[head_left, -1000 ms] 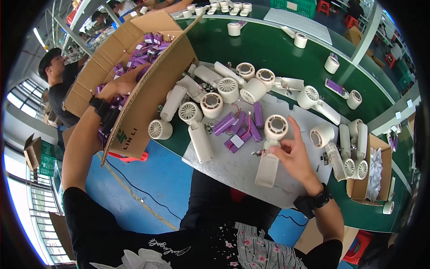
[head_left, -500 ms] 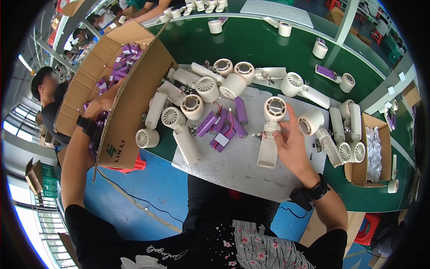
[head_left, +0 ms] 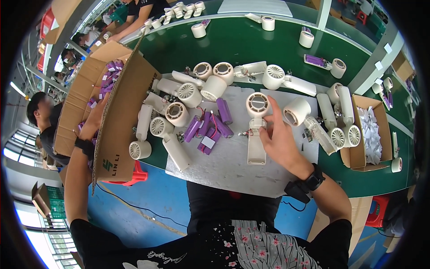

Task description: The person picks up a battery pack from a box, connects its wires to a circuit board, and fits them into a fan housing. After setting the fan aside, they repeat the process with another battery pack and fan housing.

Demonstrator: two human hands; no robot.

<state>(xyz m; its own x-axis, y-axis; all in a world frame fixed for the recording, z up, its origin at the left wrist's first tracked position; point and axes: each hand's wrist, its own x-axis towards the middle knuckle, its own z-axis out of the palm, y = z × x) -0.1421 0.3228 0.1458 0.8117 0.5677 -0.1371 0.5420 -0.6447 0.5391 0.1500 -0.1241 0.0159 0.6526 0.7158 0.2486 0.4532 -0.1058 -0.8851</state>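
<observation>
In front of me a white handheld fan (head_left: 257,152) lies on the grey mat, its handle open and small wires at its neck. My right hand (head_left: 283,142) steadies it from the right, thumb at the neck and index finger along the round head. My left hand (head_left: 95,117) reaches into a tall cardboard box (head_left: 123,121) holding purple battery packs (head_left: 107,80). The box wall hides its fingers, so I cannot see what they touch. Several more purple battery packs (head_left: 208,132) with red wires lie in a small pile left of the fan.
Several white fans, some with opened handles, surround the grey mat (head_left: 215,175). A small carton (head_left: 371,134) of white paper pieces stands at the right. More fans (head_left: 338,68) rest on the green work surface (head_left: 242,40) beyond. Other people sit at the far left.
The view has shifted slightly, so the bench things appear further left. My left hand has moved a little within the box. My right hand remains at the same fan.
</observation>
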